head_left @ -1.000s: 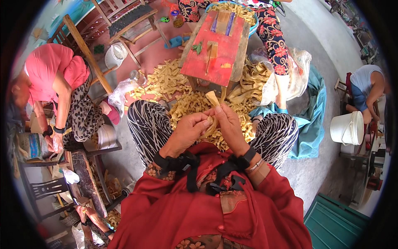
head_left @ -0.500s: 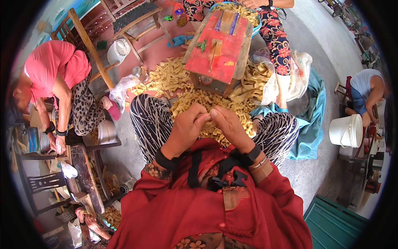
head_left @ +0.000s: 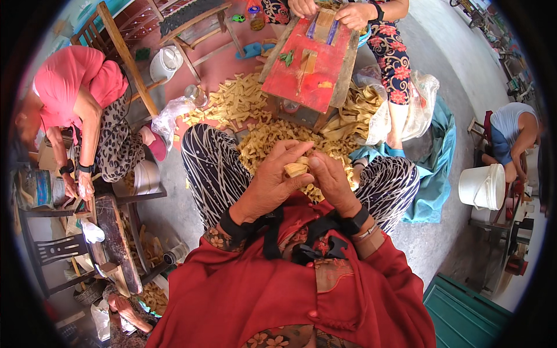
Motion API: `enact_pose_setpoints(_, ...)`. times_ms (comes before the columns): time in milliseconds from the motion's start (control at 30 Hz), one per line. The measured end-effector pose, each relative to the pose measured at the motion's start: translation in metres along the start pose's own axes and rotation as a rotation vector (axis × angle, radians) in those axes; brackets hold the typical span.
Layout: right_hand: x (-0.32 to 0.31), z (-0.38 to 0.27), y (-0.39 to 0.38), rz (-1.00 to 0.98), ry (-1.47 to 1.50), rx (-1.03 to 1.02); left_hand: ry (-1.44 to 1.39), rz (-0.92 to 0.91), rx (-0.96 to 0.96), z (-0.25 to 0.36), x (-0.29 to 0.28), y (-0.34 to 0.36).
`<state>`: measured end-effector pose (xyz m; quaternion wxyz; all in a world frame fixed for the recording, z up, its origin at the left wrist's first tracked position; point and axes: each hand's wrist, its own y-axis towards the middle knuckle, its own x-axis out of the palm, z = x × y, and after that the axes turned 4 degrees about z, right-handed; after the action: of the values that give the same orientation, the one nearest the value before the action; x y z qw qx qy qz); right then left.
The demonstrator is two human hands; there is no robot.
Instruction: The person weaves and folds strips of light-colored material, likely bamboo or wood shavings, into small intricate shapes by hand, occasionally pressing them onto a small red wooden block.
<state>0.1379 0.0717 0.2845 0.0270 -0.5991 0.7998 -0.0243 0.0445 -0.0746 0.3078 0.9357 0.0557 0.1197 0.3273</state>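
Our left hand (head_left: 268, 184) and right hand (head_left: 335, 178) clamp folded pale-yellow strip (head_left: 297, 169) — for steadiness, likely — over near edge of loose yellow heap (head_left: 258, 144).

The grey floor (head_left: 432, 243) turns reddish toward the upper left of the frame. Tan strips (head_left: 232, 101) lie heaped on it from the centre up to the upper left, with a clear jar (head_left: 196, 95) beside them; a teal cloth (head_left: 438, 180) spreads right of centre. Upper centre, the red counter (head_left: 278, 84) bears a green leaf (head_left: 286, 57) and a wooden block (head_left: 307, 60).
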Motion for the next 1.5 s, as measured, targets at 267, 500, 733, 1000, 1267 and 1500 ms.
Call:
enact_pose_setpoints(267, 0.013, -0.007, 0.0, 0.213, 0.078, -0.039, -0.426, -0.052, -0.362, -0.012, 0.004, -0.005)
enact_pose_setpoints(500, -0.022, 0.019, -0.012, 0.372, -0.206, -0.14, -1.145, -0.133, -0.534, -0.019, -0.005, -0.004)
enact_pose_setpoints(733, -0.044, 0.021, -0.014, 0.258, -0.288, -0.075, -1.288, 0.002, -0.519, -0.032, -0.008, 0.01)
enact_pose_setpoints(1000, -0.03, 0.027, -0.013, 0.223, -0.218, 0.053, -0.781, 0.151, -0.742, -0.042, -0.005, 0.01)
enact_pose_setpoints(1267, -0.018, 0.026, -0.007, 0.029, 0.047, 0.233, -0.908, 0.084, -0.679, -0.04, -0.008, 0.009)
enact_pose_setpoints(1500, -0.009, 0.014, 0.005, -0.041, 0.087, 0.261, -0.702, 0.087, -0.646, -0.04, -0.004, 0.013)
